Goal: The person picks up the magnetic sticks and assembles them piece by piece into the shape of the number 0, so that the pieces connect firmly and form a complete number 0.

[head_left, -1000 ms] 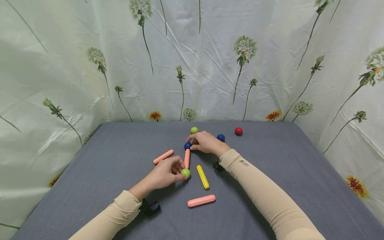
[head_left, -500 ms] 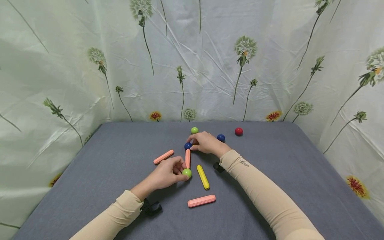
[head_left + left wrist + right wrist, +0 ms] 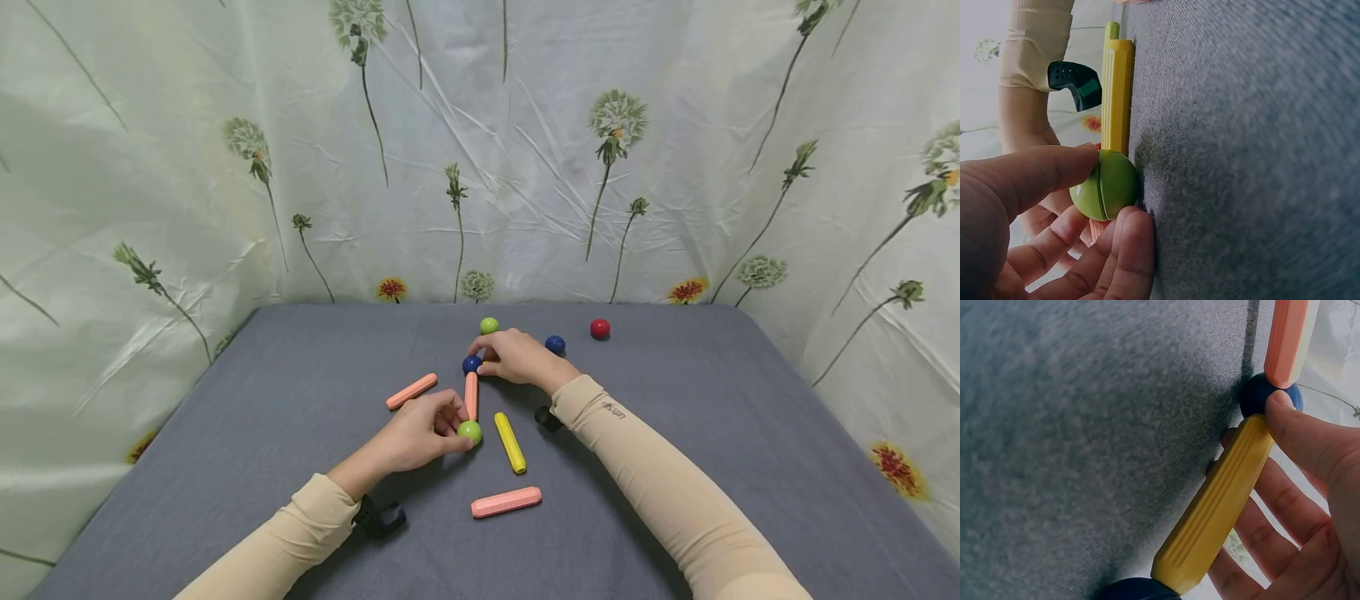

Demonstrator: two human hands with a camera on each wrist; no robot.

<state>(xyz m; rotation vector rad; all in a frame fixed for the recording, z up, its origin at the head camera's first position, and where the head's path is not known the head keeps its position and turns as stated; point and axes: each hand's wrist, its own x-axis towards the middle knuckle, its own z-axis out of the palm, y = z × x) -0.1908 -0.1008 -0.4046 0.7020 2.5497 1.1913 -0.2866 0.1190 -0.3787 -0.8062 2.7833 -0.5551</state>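
In the head view my left hand [image 3: 423, 429] pinches a green ball [image 3: 470, 432] at the near end of a pink stick [image 3: 471, 396]. At that stick's far end is a dark blue ball [image 3: 472, 364], which my right hand [image 3: 521, 358] holds between thumb and fingers. The left wrist view shows thumb and fingertips on the grooved green ball [image 3: 1107, 187], close above the cloth. From the right wrist, the thumb presses the blue ball [image 3: 1257, 397], where the pink stick [image 3: 1285, 344] and a yellow stick [image 3: 1213, 506] meet. The hand mostly covers this yellow stick in the head view.
A loose yellow stick [image 3: 510, 443] lies right of the green ball. One pink stick [image 3: 506, 502] lies nearer, another pink stick [image 3: 412, 392] to the left. Farther back are a second green ball [image 3: 489, 326], a second blue ball [image 3: 555, 345] and a red ball [image 3: 600, 329].
My left hand and the green ball have shifted very slightly right, with the near end of the pink stick. My right hand keeps its hold on the blue ball.
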